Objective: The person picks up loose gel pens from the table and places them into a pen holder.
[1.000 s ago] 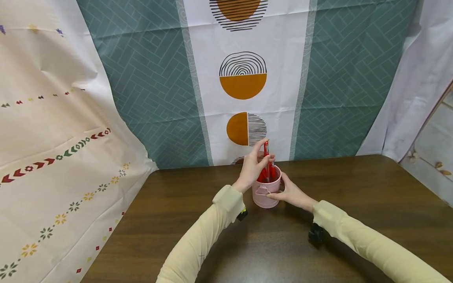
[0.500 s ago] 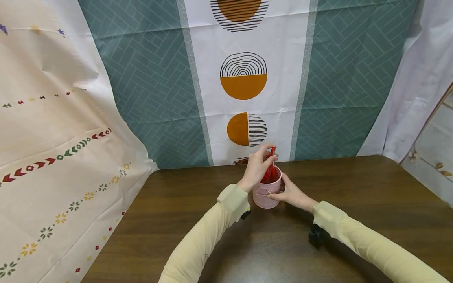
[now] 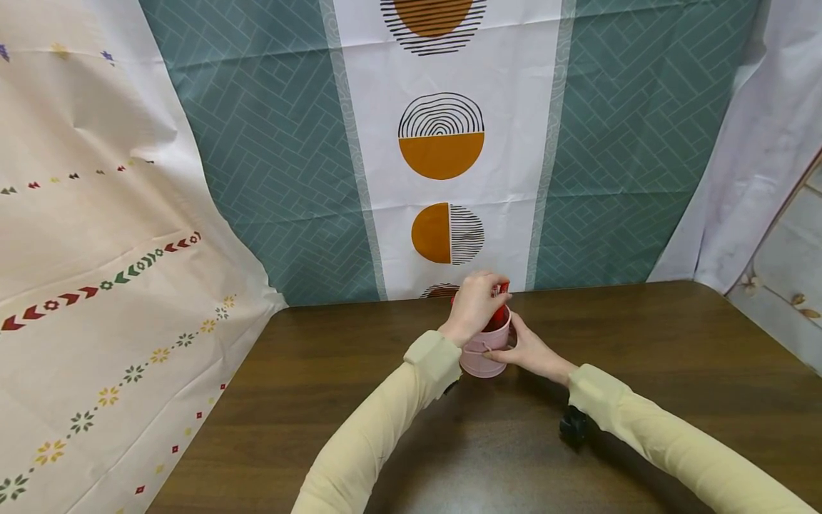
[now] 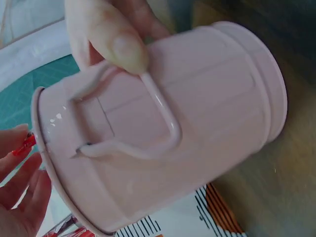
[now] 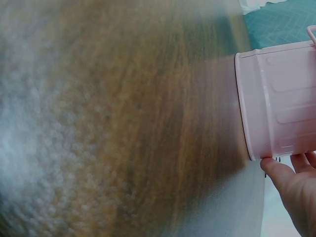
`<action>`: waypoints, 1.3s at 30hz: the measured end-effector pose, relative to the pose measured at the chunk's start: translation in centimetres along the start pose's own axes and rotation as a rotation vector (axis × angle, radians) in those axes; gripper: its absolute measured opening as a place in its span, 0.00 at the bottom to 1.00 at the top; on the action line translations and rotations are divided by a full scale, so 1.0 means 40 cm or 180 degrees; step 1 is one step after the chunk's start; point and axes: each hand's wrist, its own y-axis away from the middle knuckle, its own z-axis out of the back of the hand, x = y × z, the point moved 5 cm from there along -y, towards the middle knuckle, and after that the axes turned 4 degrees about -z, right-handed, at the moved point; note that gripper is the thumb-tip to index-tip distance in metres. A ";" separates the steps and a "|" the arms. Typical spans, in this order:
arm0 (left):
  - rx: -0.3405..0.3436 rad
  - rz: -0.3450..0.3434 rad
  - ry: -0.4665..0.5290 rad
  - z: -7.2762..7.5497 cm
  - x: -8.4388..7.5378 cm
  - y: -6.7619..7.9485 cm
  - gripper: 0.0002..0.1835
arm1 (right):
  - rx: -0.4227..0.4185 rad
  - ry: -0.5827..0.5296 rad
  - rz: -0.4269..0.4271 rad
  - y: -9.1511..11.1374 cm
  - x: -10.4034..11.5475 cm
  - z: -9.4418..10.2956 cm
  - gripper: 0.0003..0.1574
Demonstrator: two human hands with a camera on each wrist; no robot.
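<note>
A pink metal bucket with a small wire handle stands upright near the back of the table, red pens sticking out of its mouth. My right hand grips its right side; in the left wrist view that thumb presses by the handle. Above the rim, my left hand pinches a red pen between thumb and fingers. The back of the left hand hides much of the bucket's opening. In the right wrist view, my right fingers touch the bucket near its base.
The brown wooden table ends at a patterned teal and white cloth hanging just behind the bucket. An embroidered cream cloth hangs along the left side, and white fabric on the right.
My left hand has shifted right and lower over the bucket's mouth, with the red pen going down between its fingers. The right hand and the bucket have stayed nearly still.
</note>
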 end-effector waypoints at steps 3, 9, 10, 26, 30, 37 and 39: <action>0.0019 -0.0197 -0.0402 -0.003 -0.006 -0.002 0.10 | 0.0022 0.0014 -0.0018 0.000 -0.001 -0.001 0.53; 0.0110 -0.0260 -0.0713 -0.014 -0.004 -0.002 0.10 | 0.0044 -0.0001 -0.0010 0.003 0.000 -0.002 0.54; 0.0136 -0.0245 -0.0737 -0.015 -0.004 -0.002 0.10 | 0.0037 0.0000 -0.0010 0.003 0.000 -0.002 0.54; 0.0367 -0.0311 -0.1164 -0.034 -0.010 -0.009 0.02 | 0.0017 -0.0009 0.0041 0.007 -0.003 0.001 0.54; 0.0387 -0.0309 -0.1149 -0.035 -0.009 -0.011 0.06 | -0.0001 -0.0025 0.0056 0.006 -0.003 0.004 0.55; 0.0364 -0.0231 -0.0963 -0.023 -0.006 -0.006 0.16 | -0.0012 -0.0013 0.0041 0.007 -0.008 0.000 0.53; 0.0299 -0.0203 -0.0871 -0.012 0.000 -0.002 0.17 | -0.0023 -0.0003 0.0035 0.008 -0.010 -0.002 0.52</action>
